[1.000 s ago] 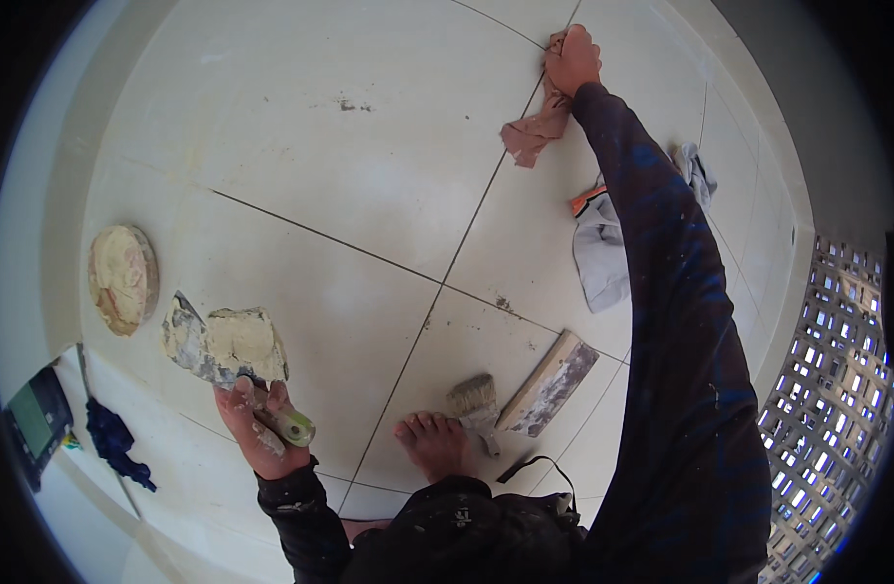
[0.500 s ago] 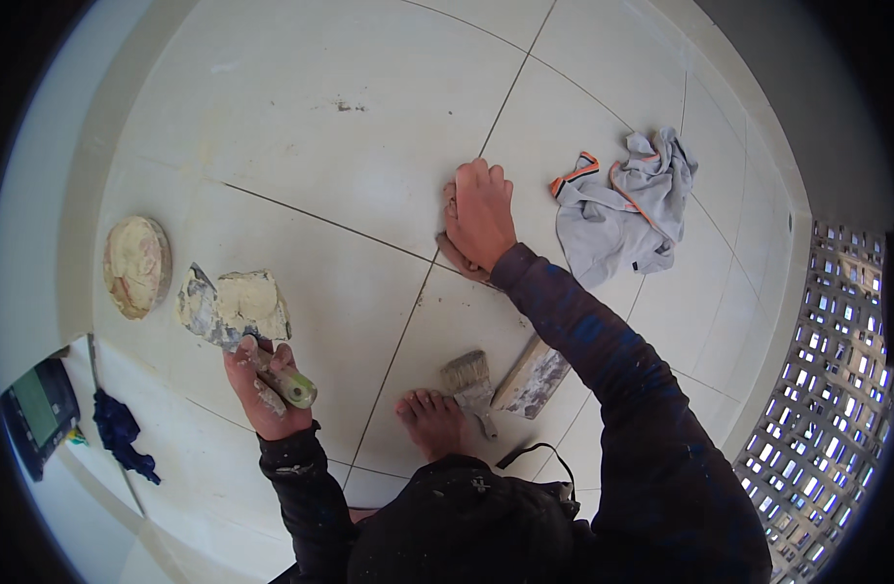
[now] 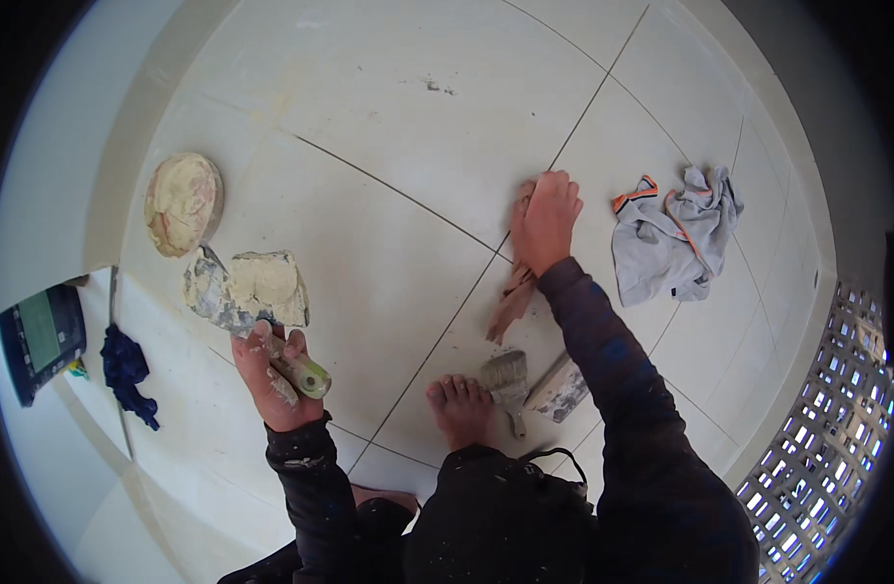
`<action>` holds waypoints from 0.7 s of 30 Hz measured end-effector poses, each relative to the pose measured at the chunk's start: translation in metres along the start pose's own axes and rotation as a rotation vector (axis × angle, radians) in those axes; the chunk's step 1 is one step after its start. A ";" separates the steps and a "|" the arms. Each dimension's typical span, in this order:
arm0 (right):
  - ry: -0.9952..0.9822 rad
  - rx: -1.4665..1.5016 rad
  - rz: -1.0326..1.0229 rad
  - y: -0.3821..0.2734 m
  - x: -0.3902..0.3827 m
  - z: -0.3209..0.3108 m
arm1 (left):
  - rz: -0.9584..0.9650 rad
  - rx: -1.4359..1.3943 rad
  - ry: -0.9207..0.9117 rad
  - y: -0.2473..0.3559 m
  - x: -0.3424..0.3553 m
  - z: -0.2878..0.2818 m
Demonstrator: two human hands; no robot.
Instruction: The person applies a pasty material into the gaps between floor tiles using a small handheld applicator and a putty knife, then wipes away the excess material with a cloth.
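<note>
My left hand (image 3: 264,383) is closed round the pale green handle of a putty knife (image 3: 305,376); above it are broad blades (image 3: 213,292) loaded with cream compound (image 3: 264,279). My right hand (image 3: 546,219) is closed on a crumpled pinkish cloth (image 3: 513,302), low on the tiled floor along a dark grout line, with the cloth trailing below my fingers. A worn paintbrush (image 3: 503,375) lies beside my bare foot (image 3: 459,407), next to a partly hidden board (image 3: 561,387) smeared with white. A round container of cream compound (image 3: 182,204) rests left of centre.
A grey garment with orange trim (image 3: 676,243) lies to the right. A dark blue cloth (image 3: 126,375) and a dark device with a green panel (image 3: 40,346) are at the left. A perforated block screen (image 3: 802,419) and the curved-looking wall base (image 3: 768,78) border the floor.
My right hand has come down from the upper right along the grout line with the pink cloth, uncovering the grey garment. My left hand still holds the knife. The view has shifted slightly.
</note>
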State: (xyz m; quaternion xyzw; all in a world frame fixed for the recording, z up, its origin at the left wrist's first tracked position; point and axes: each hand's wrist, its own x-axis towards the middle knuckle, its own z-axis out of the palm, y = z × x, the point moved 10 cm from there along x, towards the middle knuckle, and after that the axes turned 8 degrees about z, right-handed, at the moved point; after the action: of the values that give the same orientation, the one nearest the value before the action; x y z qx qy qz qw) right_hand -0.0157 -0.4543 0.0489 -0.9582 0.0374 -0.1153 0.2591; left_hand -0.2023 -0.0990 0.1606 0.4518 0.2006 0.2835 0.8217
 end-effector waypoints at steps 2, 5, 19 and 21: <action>0.041 -0.069 0.058 0.039 0.084 0.010 | 0.019 0.019 0.038 0.000 0.002 -0.008; 0.019 -0.064 0.064 0.057 0.106 0.038 | 0.038 0.037 0.110 0.001 -0.004 -0.021; -0.524 0.348 -0.398 -0.130 -0.193 0.057 | 0.099 0.079 0.125 -0.001 0.000 -0.034; -0.733 0.514 -0.352 -0.127 -0.199 0.076 | 0.126 0.104 0.161 0.006 0.000 -0.041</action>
State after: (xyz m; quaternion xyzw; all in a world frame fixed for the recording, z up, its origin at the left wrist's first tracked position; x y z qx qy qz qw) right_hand -0.1886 -0.2814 0.0095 -0.8324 -0.2488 0.1826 0.4603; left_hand -0.2278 -0.0708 0.1453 0.4811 0.2517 0.3593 0.7590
